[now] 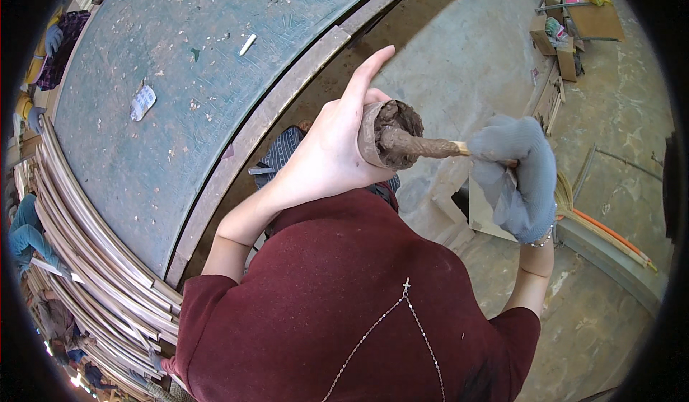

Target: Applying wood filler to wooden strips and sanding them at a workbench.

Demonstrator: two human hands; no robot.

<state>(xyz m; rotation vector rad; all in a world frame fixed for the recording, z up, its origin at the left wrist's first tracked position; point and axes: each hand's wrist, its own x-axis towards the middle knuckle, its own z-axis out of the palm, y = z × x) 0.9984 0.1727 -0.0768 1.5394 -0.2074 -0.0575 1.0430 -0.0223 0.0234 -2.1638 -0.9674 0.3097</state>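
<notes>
My bare left hand [326, 143] is wrapped round a small cup [368, 138] smeared with brown paste, its index finger stretched out past the rim. The cup is tipped with its mouth to the right, and thick brown paste [402, 117] fills much of it. A stick [430, 148] coated in the same paste reaches out of the cup's mouth. Its bare wooden end is pinched in my right hand [518, 176], which wears a grey glove. Some translucent, filmy material shows at the gloved palm; I cannot make out what it is.
A blue-green table [179, 36] with scraps and a white chalk-like piece [247, 44] lies at left. Long wooden strips [86, 201] are stacked beside it. Cardboard boxes [567, 57] and a broom [603, 233] are on the right. Other people, one with gloved hands [54, 39], are at the far left.
</notes>
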